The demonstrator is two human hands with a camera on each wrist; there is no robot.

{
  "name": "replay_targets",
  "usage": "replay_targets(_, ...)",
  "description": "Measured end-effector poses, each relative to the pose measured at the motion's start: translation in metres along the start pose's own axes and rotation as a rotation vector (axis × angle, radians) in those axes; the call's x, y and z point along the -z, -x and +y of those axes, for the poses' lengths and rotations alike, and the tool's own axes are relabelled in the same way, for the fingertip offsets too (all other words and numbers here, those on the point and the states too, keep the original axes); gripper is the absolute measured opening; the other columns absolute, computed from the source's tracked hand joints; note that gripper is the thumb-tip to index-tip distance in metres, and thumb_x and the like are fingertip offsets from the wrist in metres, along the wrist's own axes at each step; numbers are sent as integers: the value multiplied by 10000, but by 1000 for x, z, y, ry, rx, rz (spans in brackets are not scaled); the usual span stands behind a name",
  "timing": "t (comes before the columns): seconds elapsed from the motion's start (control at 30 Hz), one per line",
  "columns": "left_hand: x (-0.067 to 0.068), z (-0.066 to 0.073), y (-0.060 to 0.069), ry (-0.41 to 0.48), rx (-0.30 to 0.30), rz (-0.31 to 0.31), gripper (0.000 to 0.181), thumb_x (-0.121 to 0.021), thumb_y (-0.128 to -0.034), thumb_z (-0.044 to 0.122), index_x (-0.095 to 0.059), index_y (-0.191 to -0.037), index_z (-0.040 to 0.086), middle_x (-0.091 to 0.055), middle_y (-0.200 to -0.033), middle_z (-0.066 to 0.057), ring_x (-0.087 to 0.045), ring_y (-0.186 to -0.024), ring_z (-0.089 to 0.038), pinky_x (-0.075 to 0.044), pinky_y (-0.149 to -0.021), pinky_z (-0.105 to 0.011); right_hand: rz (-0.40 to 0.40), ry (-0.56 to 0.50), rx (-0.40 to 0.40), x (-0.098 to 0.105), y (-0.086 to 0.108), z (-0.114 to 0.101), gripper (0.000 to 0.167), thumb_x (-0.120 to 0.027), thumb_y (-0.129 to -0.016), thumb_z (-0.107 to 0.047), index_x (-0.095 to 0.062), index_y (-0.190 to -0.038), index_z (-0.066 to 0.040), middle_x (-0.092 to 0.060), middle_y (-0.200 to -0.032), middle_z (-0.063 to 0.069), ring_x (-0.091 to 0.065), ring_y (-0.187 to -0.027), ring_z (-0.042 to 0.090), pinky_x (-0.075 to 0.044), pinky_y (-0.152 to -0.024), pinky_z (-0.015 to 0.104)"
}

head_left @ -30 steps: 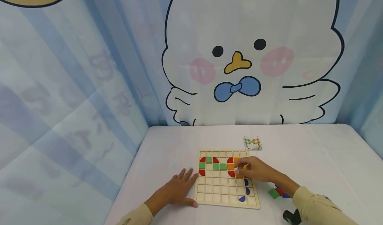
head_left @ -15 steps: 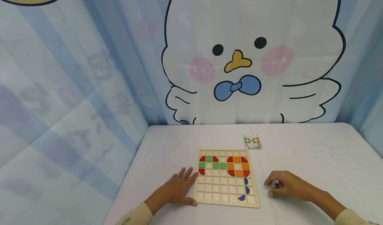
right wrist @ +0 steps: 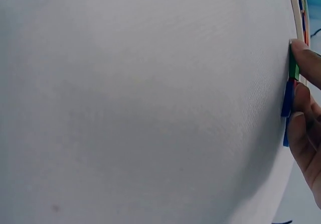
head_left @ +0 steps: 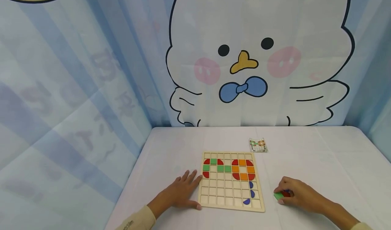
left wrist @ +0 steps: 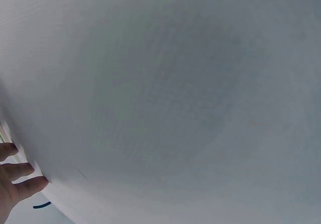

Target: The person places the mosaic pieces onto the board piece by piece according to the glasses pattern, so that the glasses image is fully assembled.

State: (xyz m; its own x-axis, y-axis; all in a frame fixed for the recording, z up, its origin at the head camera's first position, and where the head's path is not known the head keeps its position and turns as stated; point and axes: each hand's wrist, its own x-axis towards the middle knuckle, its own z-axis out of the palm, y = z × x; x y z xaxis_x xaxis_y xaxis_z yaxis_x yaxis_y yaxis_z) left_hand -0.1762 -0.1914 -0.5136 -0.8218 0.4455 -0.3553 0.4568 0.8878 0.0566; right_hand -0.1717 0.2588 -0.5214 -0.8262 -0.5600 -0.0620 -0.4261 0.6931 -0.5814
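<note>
A wooden grid board (head_left: 226, 192) lies on the table in the head view. Red, green, orange and blue tiles fill some of its cells. My left hand (head_left: 183, 192) rests flat with fingers spread, fingertips at the board's left edge. To the right of the board, my right hand (head_left: 300, 194) pinches a green square tile (head_left: 278, 196) between thumb and index finger, down at the table. A red tile (head_left: 285, 193) is partly hidden under that hand. Blue tiles (right wrist: 288, 98) show by the curled fingers in the right wrist view.
A small pattern card (head_left: 258, 145) lies behind the board's far right corner. The white table (head_left: 320, 155) runs back to a curtain printed with a white cartoon bird (head_left: 244, 114).
My right hand has left the board and moved right to the loose tiles, now taking the green one. A red corner tile and orange tiles show where it was. My left hand has stayed put.
</note>
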Motion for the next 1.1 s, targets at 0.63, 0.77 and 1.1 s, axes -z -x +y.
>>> replay_targets(0.63,0,-1,-1,8,-1,3,1084,-547,-752,863,-223,-1610,287,-186,-1688,-62,-241,-1525,-387,-371,-1126,-596,-14,-128,-16,-4,-2,-4,206,-805,-851,-259,-693,-1015,-203,-600,-970,-88,-490,-806,-8,-469,-698,178)
replay_targets(0.77,-2,-2,-1,5,-6,3,1091,-520,-754,877,-209,-1614,283,-172,-1691,-62,-230,-1529,-386,-362,-1135,-591,-31,-181,-18,-6,-4,-5,195,-795,-860,-268,-709,-1026,-213,-606,-961,-94,-491,-787,-2,-442,-659,192)
replay_targets(1.1,-1,-2,0,-4,-6,3,1081,-525,-758,872,-211,-1613,290,-174,-1691,-57,-238,-1527,-385,-374,-1127,-588,-62,-232,-54,-8,-14,-15,232,-778,-874,-314,-738,-1053,-172,-561,-778,-91,-493,-668,8,-407,-564,213)
